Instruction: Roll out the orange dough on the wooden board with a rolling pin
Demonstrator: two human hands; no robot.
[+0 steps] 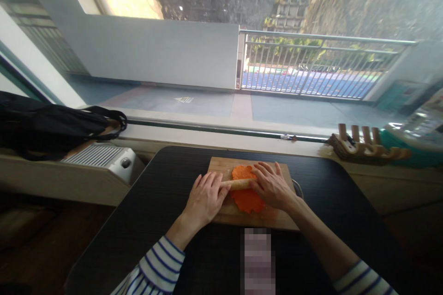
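Note:
A wooden rolling pin [238, 185] lies crosswise on a flattened sheet of orange dough [249, 200], which has a ragged edge. Beneath them is a wooden cutting board [221, 214]. My left hand [207, 196] holds the pin's left end, its fingers over the wood and its thumb near the dough. At the opposite end my right hand [273, 186] grips the pin, fingers partly spread and pointing up and left. Both ends of the pin are hidden under my hands. Orange dough shows above and below the pin.
The board rests on a dark table [155, 207] with rounded corners. A metal handle [297, 189] sticks out at the board's right side. Behind the table runs a windowsill [207, 140], with a black bag [51, 124] at left and a wooden pegged object [363, 145] at right.

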